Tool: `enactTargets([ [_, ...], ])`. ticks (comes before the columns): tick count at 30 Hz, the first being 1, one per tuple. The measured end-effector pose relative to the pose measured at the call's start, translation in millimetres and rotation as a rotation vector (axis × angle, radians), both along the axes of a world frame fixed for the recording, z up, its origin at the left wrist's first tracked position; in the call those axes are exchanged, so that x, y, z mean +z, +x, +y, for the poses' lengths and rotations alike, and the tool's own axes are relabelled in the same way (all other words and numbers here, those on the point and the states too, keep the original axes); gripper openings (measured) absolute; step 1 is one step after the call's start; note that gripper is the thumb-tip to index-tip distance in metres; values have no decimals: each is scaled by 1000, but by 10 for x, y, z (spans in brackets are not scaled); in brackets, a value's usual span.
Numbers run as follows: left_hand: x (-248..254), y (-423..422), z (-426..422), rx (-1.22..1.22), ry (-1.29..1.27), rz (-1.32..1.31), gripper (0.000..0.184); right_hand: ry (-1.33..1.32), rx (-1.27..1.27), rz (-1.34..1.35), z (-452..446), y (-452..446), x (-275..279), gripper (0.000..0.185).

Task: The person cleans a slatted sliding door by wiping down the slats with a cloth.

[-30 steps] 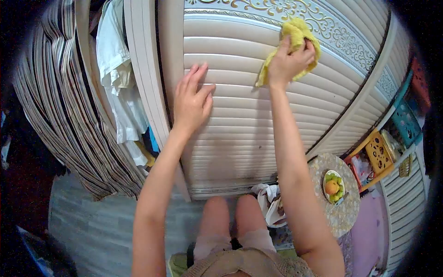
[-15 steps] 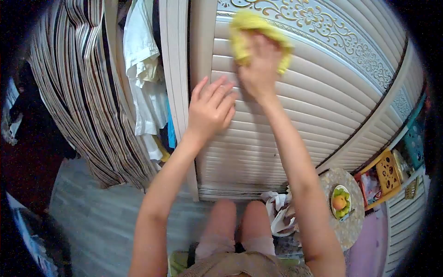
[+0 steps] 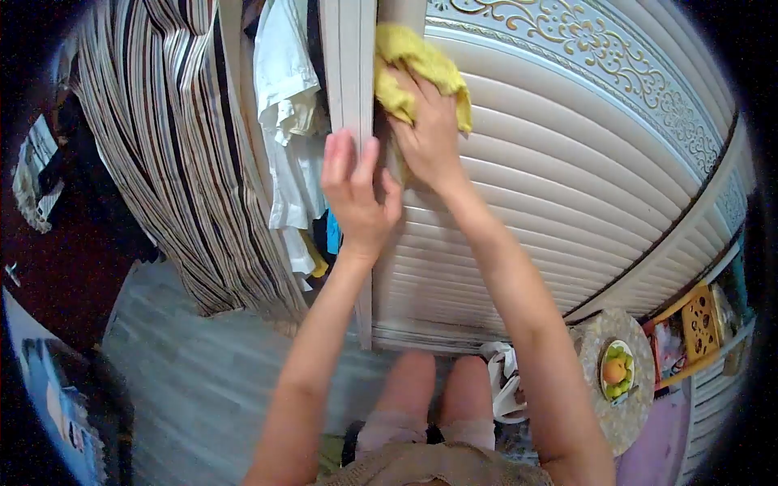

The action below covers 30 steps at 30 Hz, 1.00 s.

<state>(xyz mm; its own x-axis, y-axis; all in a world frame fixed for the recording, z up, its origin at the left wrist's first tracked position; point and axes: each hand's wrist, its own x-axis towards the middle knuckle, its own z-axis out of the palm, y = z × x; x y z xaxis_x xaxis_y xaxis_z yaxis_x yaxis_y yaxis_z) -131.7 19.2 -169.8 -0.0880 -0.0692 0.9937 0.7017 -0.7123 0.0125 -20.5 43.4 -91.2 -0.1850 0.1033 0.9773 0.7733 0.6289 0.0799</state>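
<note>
Slatted panel [image 3: 543,178], rumpled yellow cloth [image 3: 429,65]

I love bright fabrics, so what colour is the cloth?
The cloth is yellow, shown best in the head view.

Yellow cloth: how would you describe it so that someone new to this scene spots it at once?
Start with the large pale slatted door in the middle of the view. Go to its upper left edge, where the right hand rests on the yellow cloth. Its bright colour and crumpled folds set it apart from the smooth slats and the hanging white clothes to the left.
</note>
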Motion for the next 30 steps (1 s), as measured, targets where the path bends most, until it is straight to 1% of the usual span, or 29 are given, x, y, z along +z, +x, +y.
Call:
enactTargets([
  [1, 1, 7, -2, -75, -35, -89, 58, 2, 4, -5, -87, -38, -38, 54],
  [2, 5, 20, -5, -151, -69, -176, 63, -89, 242, 147, -171, -74, -63, 53],
  [3, 51, 33, -46, -97, -89, -199, 63, -182, 477, 303, -226, -110, -54, 52],
  [4, 45, 60, -57, -96, -90, -198, 63, -184, 478, 304, -290, -170, 34, 52],
  [6, 32, 89, -78, -261, -210, -315, 66, -17, 238, -50, -406, -306, 239, 53],
  [7, 10, 75, -88, -258, -214, -309, 66, -21, 240, -43, -379, -352, 322, 53],
  [9, -30, 59, -77, -262, -232, -294, 67, 59, 193, -55, -268, -409, 525, 59],
  [10, -31, 56, -68, -265, -237, -288, 68, 61, 195, -54, -358, -443, 614, 59],
  [11, -33, 55, -63, -269, -244, -284, 69, -102, 245, 11, -462, -469, 689, 65],
  [12, -31, 53, -63, -268, -243, -283, 69, -36, 254, 13, -359, -470, 631, 66],
  [13, -35, 47, -70, -203, -251, -250, 69, 30, 262, 15, -258, -473, 576, 67],
  [14, -48, 37, -83, -140, -260, -213, 69, 28, 258, 22, -220, -477, 416, 67],
  [15, -79, 57, -104, -144, -263, -208, 69, -23, 265, 48, -262, -490, 251, 69],
  [17, -136, 138, -134, -288, -253, -377, 67, -143, 268, 51, -351, -483, -72, 75],
  [20, -191, 153, -160, -255, -316, -373, 63, -118, 238, 35, -359, -470, -171, 75],
  [21, -209, 134, -133, -254, -317, -372, 63, -118, 239, 36, -359, -486, -108, 75],
  [22, -231, 100, -103, -175, -295, -313, 61, -79, 212, 54, -364, -513, 35, 75],
  [23, -252, 82, -81, -96, -272, -252, 60, -39, 184, 72, -354, -536, 202, 75],
  [24, -257, 88, -84, -95, -274, -249, 60, -41, 185, 76, -309, -566, 425, 75],
  [26, -267, 108, -96, -230, -379, -328, 63, 85, 141, 68, -225, -613, 852, 68],
  [28, -228, 98, -170, -261, -370, -316, 62, 37, 155, 71, -269, -583, 959, 68],
  [30, -267, 96, -248, -368, -411, -365, 61, -27, 170, 72, -262, -574, 851, 69],
])
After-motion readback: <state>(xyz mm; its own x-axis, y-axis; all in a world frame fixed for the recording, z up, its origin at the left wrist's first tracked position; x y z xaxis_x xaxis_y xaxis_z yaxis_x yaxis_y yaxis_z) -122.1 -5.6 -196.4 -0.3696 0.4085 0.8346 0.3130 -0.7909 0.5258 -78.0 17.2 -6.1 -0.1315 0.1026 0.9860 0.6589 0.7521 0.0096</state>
